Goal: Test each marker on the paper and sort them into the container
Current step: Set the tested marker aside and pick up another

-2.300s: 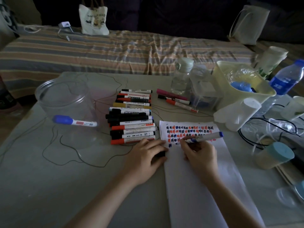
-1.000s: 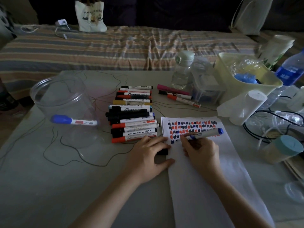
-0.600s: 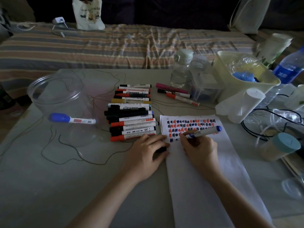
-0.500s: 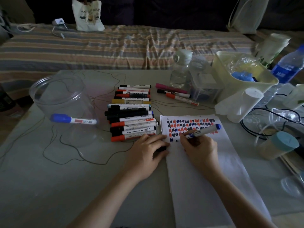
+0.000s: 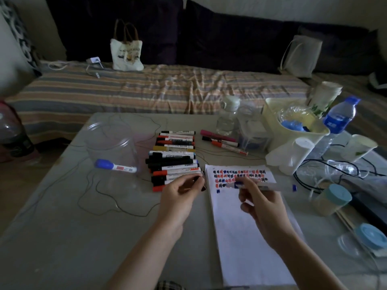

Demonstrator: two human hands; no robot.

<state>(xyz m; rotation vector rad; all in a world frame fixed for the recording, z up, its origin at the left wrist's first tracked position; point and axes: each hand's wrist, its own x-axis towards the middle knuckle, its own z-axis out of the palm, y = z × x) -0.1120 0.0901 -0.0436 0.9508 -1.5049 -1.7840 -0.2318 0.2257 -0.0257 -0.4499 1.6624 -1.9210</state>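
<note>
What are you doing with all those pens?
A person is trying out markers. The right hand holds a blue marker over the paper, which already has rows of red, blue and black marks. The left hand pinches something small and dark, maybe the cap. More markers lie in a row, and one blue one is in the clear container.
</note>
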